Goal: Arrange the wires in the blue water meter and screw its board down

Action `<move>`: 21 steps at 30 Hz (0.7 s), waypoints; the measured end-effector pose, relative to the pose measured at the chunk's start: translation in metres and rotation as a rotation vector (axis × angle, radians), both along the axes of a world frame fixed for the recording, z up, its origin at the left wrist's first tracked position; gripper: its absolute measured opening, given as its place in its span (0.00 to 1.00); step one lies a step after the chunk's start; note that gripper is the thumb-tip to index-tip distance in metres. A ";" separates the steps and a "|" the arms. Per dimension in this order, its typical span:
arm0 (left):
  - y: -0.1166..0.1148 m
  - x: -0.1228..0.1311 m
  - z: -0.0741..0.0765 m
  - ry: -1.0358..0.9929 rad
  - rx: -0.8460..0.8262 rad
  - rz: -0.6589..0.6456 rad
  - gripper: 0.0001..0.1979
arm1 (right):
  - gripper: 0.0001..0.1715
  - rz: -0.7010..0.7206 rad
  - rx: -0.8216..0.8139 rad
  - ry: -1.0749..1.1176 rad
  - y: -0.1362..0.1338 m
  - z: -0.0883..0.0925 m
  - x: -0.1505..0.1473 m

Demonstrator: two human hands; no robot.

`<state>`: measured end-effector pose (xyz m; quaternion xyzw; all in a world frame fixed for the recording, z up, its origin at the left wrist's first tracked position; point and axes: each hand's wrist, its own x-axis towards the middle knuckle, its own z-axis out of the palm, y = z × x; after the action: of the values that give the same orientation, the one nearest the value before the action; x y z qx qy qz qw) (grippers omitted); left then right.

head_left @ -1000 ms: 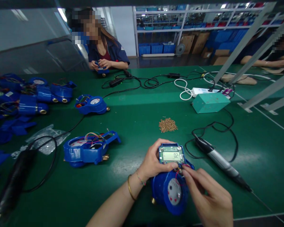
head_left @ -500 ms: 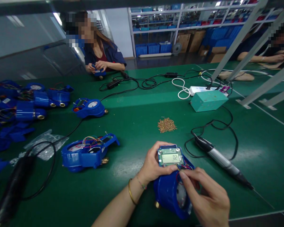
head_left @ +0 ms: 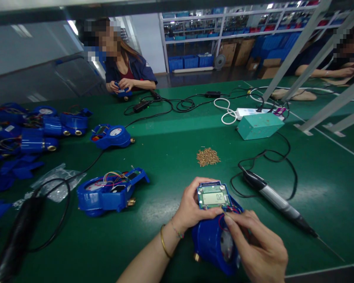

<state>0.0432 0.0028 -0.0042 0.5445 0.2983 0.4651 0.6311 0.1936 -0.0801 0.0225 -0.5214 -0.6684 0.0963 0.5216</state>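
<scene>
Lower centre of the frame: your left hand (head_left: 191, 206) has its grip clamped on the display board (head_left: 214, 195) atop the blue meter (head_left: 209, 241) on the counter (head_left: 165, 157). Your right hand (head_left: 259, 247) covers its dial, and I cannot tell how its grip stands.

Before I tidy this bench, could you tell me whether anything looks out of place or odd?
Beside the held meter, another blue meter lies open, coloured wires spilling out; brass screws sit in a loose heap.

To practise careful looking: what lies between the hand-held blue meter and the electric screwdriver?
In the head view, a loop of black cable lies on the green table between blue meter and electric screwdriver.
</scene>
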 end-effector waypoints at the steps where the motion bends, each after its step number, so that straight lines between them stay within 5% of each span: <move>1: 0.000 0.000 0.000 -0.003 -0.002 0.001 0.32 | 0.07 -0.003 0.001 0.001 0.000 0.000 0.000; 21: -0.005 -0.001 0.002 -0.067 -0.094 -0.075 0.34 | 0.08 0.061 -0.135 -0.141 0.001 0.005 0.006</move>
<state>0.0427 -0.0021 -0.0018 0.5091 0.2782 0.4445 0.6825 0.1993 -0.0793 0.0274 -0.5402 -0.7110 0.1202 0.4338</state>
